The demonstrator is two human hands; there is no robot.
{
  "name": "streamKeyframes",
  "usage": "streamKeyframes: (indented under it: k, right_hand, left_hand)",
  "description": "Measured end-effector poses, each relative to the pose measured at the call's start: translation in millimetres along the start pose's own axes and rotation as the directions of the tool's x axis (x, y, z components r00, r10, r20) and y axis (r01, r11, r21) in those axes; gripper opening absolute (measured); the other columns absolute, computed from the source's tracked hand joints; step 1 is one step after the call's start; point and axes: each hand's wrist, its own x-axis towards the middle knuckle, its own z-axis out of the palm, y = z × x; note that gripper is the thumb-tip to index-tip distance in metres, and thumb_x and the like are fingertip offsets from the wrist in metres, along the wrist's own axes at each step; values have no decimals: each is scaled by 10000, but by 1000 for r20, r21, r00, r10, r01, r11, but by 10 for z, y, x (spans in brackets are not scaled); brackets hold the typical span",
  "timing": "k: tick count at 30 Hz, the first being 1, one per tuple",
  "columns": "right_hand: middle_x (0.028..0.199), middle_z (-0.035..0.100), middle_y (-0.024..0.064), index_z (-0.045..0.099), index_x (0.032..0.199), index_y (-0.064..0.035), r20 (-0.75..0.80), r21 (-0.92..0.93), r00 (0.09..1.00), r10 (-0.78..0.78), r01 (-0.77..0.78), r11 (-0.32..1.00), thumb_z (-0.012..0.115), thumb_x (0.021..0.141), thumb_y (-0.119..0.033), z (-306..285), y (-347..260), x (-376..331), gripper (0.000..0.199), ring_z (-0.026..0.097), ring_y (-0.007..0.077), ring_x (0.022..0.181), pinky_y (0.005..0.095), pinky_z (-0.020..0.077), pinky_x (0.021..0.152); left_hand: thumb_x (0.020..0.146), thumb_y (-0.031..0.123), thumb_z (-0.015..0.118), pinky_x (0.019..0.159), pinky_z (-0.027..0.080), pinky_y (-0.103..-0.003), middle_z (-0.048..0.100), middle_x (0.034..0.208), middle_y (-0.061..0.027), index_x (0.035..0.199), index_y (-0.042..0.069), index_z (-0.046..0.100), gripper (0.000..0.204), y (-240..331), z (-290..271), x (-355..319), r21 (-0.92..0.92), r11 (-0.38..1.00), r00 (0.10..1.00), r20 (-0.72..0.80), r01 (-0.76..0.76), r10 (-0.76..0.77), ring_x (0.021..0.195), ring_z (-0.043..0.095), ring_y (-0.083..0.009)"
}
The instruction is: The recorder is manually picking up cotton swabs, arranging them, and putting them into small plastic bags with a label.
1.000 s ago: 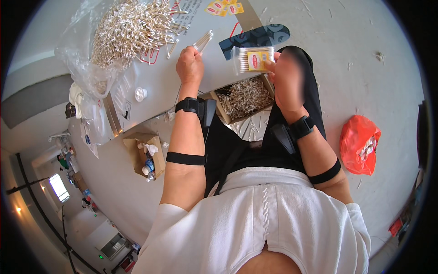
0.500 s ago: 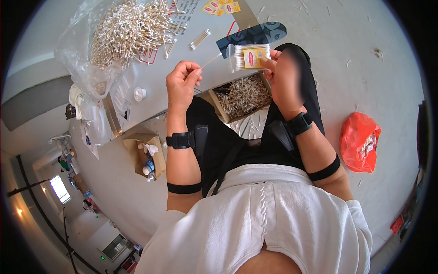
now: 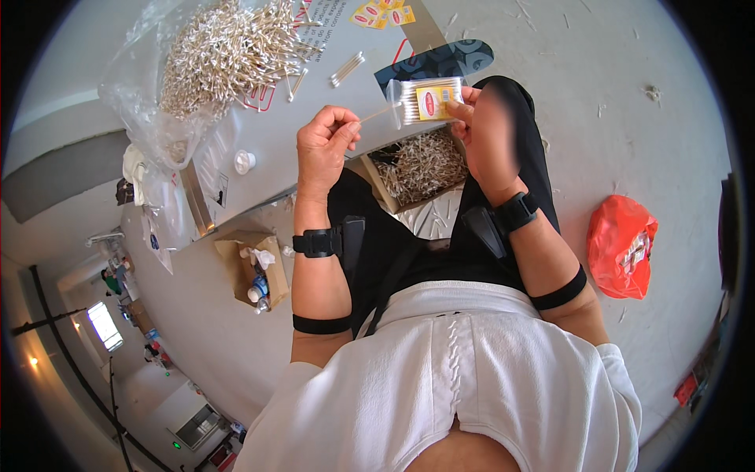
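Observation:
Between thumb and fingers, my left hand (image 3: 326, 141) pinches one end of a cotton swab (image 3: 376, 116). The swab's far end reaches the mouth of a small clear bag of cotton swabs (image 3: 429, 101); whether its tip is inside, I cannot tell. My right hand (image 3: 484, 130) grips that bag by its right end, thumb on top over a yellow and red label. The bag lies level, its swabs side by side. Beyond it is a dark patterned pad (image 3: 440, 63) at the table's edge. Below the bag stands an open cardboard box of loose swabs (image 3: 421, 169).
A large heap of swabs (image 3: 228, 59) spills from a clear plastic bag on the grey table (image 3: 291, 149). Yellow labels (image 3: 383, 13), a few loose swabs (image 3: 348, 69) and a white cup (image 3: 244, 162) lie there too. A red bag (image 3: 621, 248) and a carton with bottles (image 3: 252, 271) stand on the floor.
My left hand has moved slightly right, bringing the swab it pinches to the bag's mouth. My right hand and the bag have barely shifted.

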Motion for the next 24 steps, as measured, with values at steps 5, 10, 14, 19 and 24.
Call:
streamKeyframes:
  k: [5,10,14,19,24]
  right_hand:
    - [819,603,1,575,996,-11,25,-6,1000,-1,1,1000,686,787,-2,-27,25,7,237,476,29,619,165,366,538]
    - [947,594,12,567,1042,-16,105,-95,994,0,10,995,661,832,-12,-24,16,-19,231,507,27,719,158,387,576]
    - [941,593,8,568,1040,-16,118,-74,993,12,-3,997,664,830,-12,5,-9,-47,231,503,26,719,158,377,574]
    - [927,592,0,568,1038,-18,136,-66,991,-4,13,998,670,826,-13,12,-38,-55,235,487,24,697,159,367,564]
    - [831,643,7,580,998,-12,122,-38,992,-26,30,999,714,793,-39,11,-23,-45,246,501,24,645,173,372,562]
  left_hand:
    - [855,-14,618,555,461,-187,599,746,7,868,10,605,29,41,28,8,-4,1000,1000,-6,-13,13,633,555,-47]
    - [849,-13,625,547,446,-187,597,740,14,861,11,619,28,96,93,15,71,997,1000,-11,-21,22,623,542,-43]
    - [857,-25,623,566,459,-187,606,768,-14,908,-14,622,53,124,149,21,65,997,999,6,-38,38,649,559,-62]
    - [829,-30,628,543,436,-190,597,759,20,870,18,629,63,149,143,20,117,992,998,-31,-57,61,637,542,-45]
    - [816,-51,623,550,433,-191,586,778,17,863,8,624,75,198,108,22,155,985,997,-9,-77,80,648,532,-47]
